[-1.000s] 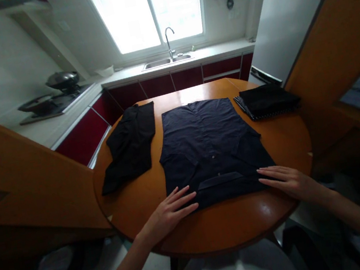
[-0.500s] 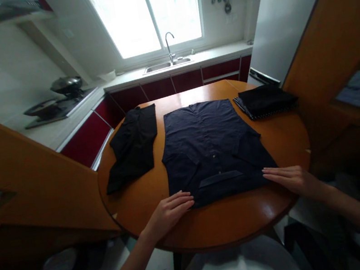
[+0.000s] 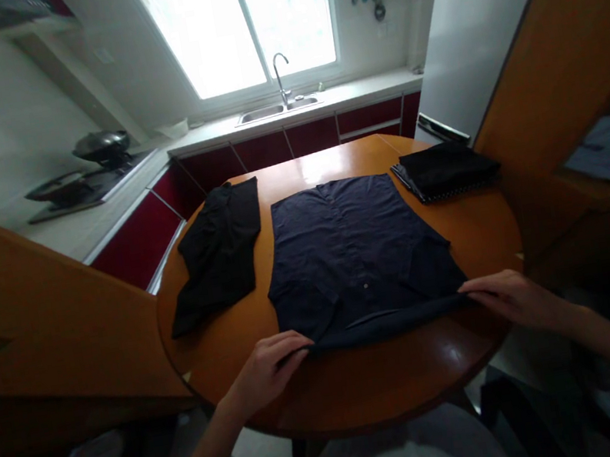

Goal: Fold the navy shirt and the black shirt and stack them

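A dark navy button-up shirt (image 3: 349, 252) lies spread on the round wooden table (image 3: 367, 390), its near edge raised a little off the wood. My left hand (image 3: 272, 365) pinches the near left corner between thumb and fingers. At the near right corner, my right hand (image 3: 507, 296) has a similar pinch on the cloth. The near edge is stretched between both hands, and the collar strip there is partly folded out of sight.
A black garment (image 3: 219, 254) lies on the table's left side. Folded dark clothes (image 3: 444, 170) are stacked at the far right. Beyond the table are a counter with a sink (image 3: 274, 110), a stove with pans (image 3: 98, 148) and a fridge (image 3: 470, 29).
Both hands went from resting flat on the shirt's near corners to pinching them. The near edge has been lifted and drawn slightly toward me, hiding part of the collar strip.
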The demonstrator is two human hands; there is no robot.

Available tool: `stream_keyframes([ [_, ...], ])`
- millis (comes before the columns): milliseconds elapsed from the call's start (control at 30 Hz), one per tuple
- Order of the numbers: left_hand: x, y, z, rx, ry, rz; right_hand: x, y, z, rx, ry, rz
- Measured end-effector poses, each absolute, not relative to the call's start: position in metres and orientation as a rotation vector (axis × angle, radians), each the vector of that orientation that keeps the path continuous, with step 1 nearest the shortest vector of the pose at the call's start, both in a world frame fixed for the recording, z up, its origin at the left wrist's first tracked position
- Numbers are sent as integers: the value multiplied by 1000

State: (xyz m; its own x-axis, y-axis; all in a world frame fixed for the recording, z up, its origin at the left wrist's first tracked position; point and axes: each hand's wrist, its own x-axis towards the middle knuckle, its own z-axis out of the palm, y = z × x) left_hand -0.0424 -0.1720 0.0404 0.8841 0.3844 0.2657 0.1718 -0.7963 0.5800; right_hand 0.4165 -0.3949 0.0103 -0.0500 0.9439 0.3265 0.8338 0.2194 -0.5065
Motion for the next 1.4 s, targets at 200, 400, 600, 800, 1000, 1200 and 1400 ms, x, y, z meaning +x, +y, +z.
stream_keyframes([
  [200,-11,-117,54,2279,683,430,435,-336,39,-1740,-1723,460],
  [400,28,-48,42,1944,811,401,463,-245,42,-1707,-1554,804],
  [600,59,7,22,2043,922,427,479,-165,26,-1772,-1409,997],
  [800,64,26,11,2261,982,546,486,-127,13,-1804,-1614,782],
  [1000,65,36,-5,2265,1122,679,489,-123,-1,-1890,-1646,504],
  [1200,67,43,-12,2249,1148,755,483,-118,-6,-1927,-1576,374],
  [1400,75,50,-6,2279,1125,716,489,-111,-10,-1891,-1488,387],
])
